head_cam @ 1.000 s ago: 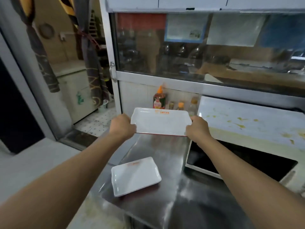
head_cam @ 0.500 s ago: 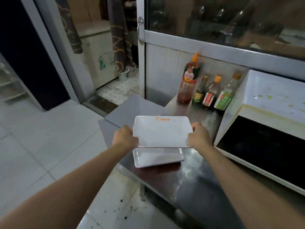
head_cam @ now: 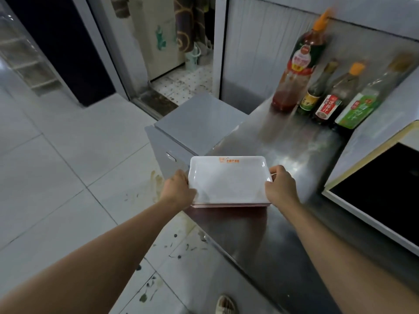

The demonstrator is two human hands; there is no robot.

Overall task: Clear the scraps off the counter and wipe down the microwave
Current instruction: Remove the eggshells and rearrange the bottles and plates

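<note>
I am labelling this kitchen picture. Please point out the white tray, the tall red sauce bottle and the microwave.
white tray [head_cam: 226, 180], head view, middle of its flat inside.
tall red sauce bottle [head_cam: 294, 71], head view, its label.
microwave [head_cam: 385, 191], head view, dark door glass.

Left hand [head_cam: 178, 189], right hand [head_cam: 280, 189] grip white tray [head_cam: 227, 180] over counter [head_cam: 283, 223].

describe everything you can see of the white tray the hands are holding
The white tray is rectangular with rounded corners and a raised rim, glossy like plastic, empty, with a small orange logo at its far edge. It lies flat, stacked on a second tray whose pinkish edge shows beneath, at the steel counter corner. The left hand grips its left edge, the right hand its right edge.
</note>
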